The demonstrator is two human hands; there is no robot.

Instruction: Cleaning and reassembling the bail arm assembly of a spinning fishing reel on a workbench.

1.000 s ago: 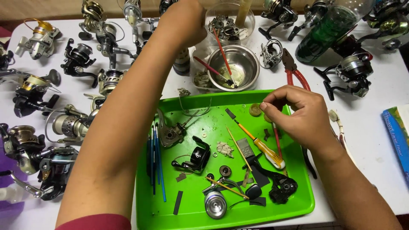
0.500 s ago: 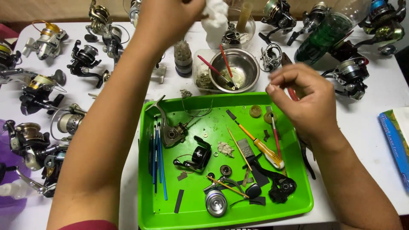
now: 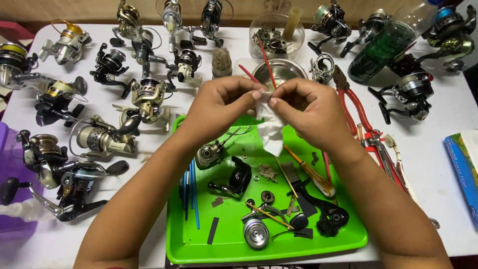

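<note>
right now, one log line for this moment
left hand: pinching tissue | right hand: pinching tissue | where: above green tray

blue-green printed package (image 3: 462, 167) | flat, rectangular | table's right edge

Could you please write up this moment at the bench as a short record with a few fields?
Setting: white table covered with fishing reels, green tray in the middle
Left hand: pinching the top of a white tissue
Right hand: pinching the same tissue from the other side
Position: both hands raised above the tray's far edge
In tray: yellow-handled screwdriver, silver spool, black reel parts, blue rods
Behind hands: metal bowl with red sticks
Right of tray: red-handled pliers
</note>
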